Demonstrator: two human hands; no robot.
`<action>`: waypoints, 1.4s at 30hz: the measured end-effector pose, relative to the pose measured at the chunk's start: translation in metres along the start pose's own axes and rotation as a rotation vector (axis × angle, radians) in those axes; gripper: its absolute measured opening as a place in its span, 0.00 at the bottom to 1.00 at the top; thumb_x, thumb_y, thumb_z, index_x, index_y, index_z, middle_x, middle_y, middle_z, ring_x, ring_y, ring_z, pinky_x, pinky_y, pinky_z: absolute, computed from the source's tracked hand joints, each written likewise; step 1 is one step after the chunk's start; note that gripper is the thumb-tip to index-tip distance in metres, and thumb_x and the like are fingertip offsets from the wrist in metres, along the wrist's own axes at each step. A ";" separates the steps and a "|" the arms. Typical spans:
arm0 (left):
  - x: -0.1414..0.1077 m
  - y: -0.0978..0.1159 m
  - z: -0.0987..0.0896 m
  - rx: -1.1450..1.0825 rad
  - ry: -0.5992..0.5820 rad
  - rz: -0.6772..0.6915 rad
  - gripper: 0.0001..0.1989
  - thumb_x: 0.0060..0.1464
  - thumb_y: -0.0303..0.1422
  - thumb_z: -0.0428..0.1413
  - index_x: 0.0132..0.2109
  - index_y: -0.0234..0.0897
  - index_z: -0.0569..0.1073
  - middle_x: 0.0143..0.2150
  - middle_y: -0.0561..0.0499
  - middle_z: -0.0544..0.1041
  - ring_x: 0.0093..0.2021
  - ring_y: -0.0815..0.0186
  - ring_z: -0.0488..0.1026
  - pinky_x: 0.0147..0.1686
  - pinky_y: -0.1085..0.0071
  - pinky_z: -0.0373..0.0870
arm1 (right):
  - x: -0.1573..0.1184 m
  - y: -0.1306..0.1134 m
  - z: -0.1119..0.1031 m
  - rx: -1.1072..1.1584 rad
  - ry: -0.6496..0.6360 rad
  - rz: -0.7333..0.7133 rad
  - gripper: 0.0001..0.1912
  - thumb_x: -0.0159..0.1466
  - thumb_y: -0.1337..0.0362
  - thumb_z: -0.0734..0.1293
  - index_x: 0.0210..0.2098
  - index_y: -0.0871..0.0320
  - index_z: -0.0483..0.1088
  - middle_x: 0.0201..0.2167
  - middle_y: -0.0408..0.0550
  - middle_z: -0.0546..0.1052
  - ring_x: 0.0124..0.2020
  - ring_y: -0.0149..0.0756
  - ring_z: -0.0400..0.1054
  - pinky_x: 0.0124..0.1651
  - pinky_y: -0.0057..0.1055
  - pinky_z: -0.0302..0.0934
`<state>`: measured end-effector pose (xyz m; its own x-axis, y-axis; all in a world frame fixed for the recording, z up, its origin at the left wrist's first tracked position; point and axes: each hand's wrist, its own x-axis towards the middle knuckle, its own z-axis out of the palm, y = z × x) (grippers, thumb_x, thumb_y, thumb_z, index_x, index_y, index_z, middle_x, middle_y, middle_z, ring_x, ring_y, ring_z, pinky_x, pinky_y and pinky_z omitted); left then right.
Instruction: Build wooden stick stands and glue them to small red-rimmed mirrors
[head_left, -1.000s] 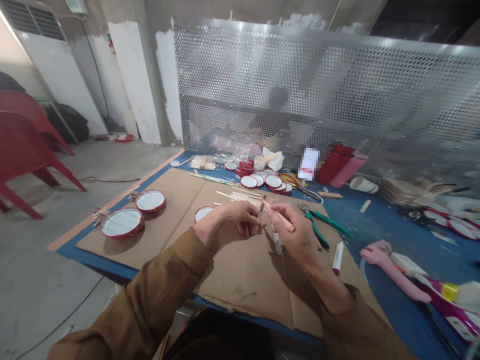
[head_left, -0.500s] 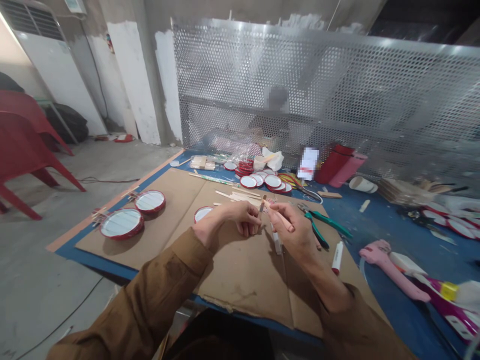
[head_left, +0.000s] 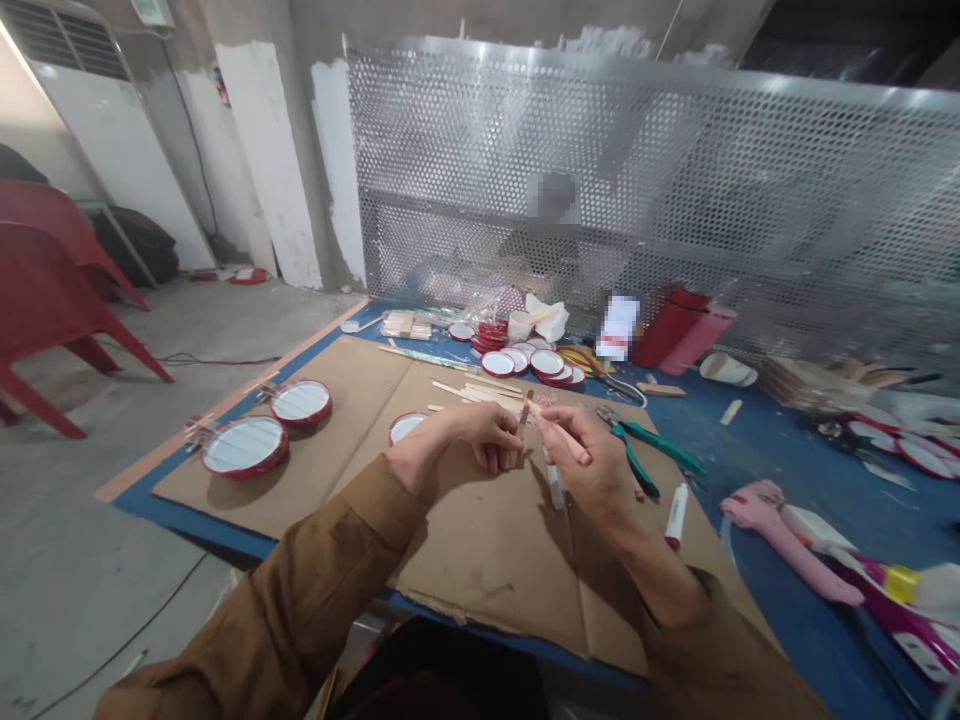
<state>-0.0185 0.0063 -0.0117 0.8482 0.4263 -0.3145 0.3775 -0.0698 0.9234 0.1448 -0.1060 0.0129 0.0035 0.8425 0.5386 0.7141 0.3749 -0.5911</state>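
Observation:
My left hand (head_left: 495,437) is closed, pinching a narrow flat strip (head_left: 527,408) that stands up from its fingertips. Close beside it, my right hand (head_left: 589,450) is closed around a slim pale pink rod (head_left: 571,443). The rod's tapered end meets or nearly meets the strip's upper part; its exact kind is unclear. Below the right hand lies a clear, narrow piece (head_left: 555,487) on the cardboard sheet (head_left: 487,560). Flat wooden sticks (head_left: 469,390) lie just beyond my hands. A red-rimmed white disc (head_left: 406,428) is partly hidden behind my left wrist.
Two small red-rimmed drums (head_left: 244,446) with stick ends lie at left. Green-handled pliers (head_left: 664,447), a white marker (head_left: 676,515) and a pink glue gun (head_left: 791,540) are at right. Several red-rimmed discs (head_left: 546,362) are at the back, before a perforated metal screen (head_left: 465,150).
Almost nothing differs. Both hands keep the same hold and position; the view has shifted very slightly.

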 end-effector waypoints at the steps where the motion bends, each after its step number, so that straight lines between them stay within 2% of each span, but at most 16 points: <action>1: 0.001 -0.001 0.000 -0.002 -0.001 0.003 0.14 0.52 0.42 0.59 0.33 0.33 0.71 0.24 0.51 0.75 0.24 0.68 0.74 0.27 0.72 0.70 | 0.000 0.000 0.000 -0.003 0.000 0.004 0.12 0.65 0.55 0.62 0.43 0.54 0.71 0.35 0.48 0.79 0.34 0.39 0.74 0.37 0.34 0.66; 6: 0.004 -0.004 -0.001 -0.032 -0.006 0.008 0.14 0.51 0.42 0.60 0.31 0.34 0.70 0.24 0.50 0.76 0.24 0.67 0.75 0.27 0.71 0.71 | 0.000 -0.001 0.000 -0.037 -0.024 -0.013 0.11 0.65 0.57 0.62 0.41 0.55 0.71 0.35 0.48 0.79 0.36 0.40 0.73 0.38 0.35 0.65; 15: 0.002 -0.001 0.000 -0.026 0.006 0.004 0.13 0.52 0.41 0.59 0.32 0.34 0.71 0.24 0.51 0.75 0.24 0.69 0.74 0.27 0.73 0.70 | 0.001 -0.002 -0.002 -0.057 -0.033 -0.021 0.11 0.65 0.57 0.61 0.40 0.54 0.71 0.31 0.45 0.78 0.32 0.38 0.72 0.36 0.33 0.63; 21: 0.002 -0.001 0.000 -0.021 -0.004 0.006 0.12 0.52 0.40 0.59 0.32 0.34 0.71 0.24 0.51 0.75 0.23 0.68 0.74 0.26 0.72 0.71 | 0.001 0.003 -0.001 -0.040 -0.003 0.001 0.12 0.66 0.55 0.62 0.43 0.55 0.71 0.34 0.46 0.78 0.30 0.37 0.72 0.34 0.32 0.63; 30: 0.002 -0.001 0.000 -0.011 -0.015 0.001 0.11 0.53 0.38 0.58 0.32 0.34 0.71 0.25 0.51 0.76 0.23 0.68 0.74 0.27 0.71 0.71 | 0.001 0.005 0.000 -0.032 0.015 -0.006 0.12 0.65 0.55 0.62 0.42 0.55 0.71 0.33 0.47 0.79 0.32 0.38 0.73 0.34 0.33 0.64; 36: 0.002 0.000 0.000 -0.006 -0.005 -0.010 0.11 0.54 0.39 0.58 0.33 0.34 0.70 0.23 0.52 0.75 0.24 0.69 0.74 0.27 0.73 0.71 | 0.001 0.002 0.000 -0.019 -0.016 -0.013 0.12 0.65 0.56 0.62 0.43 0.54 0.71 0.35 0.47 0.79 0.30 0.37 0.73 0.34 0.32 0.65; 42: 0.002 0.000 0.000 0.008 -0.004 0.001 0.09 0.55 0.36 0.56 0.32 0.34 0.70 0.24 0.52 0.75 0.23 0.68 0.74 0.26 0.72 0.71 | 0.001 0.002 0.000 -0.009 0.011 -0.014 0.12 0.65 0.57 0.62 0.43 0.55 0.71 0.36 0.47 0.79 0.34 0.38 0.74 0.36 0.33 0.65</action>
<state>-0.0169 0.0070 -0.0118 0.8500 0.4229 -0.3141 0.3793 -0.0776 0.9220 0.1457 -0.1047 0.0120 0.0016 0.8328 0.5536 0.7202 0.3831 -0.5784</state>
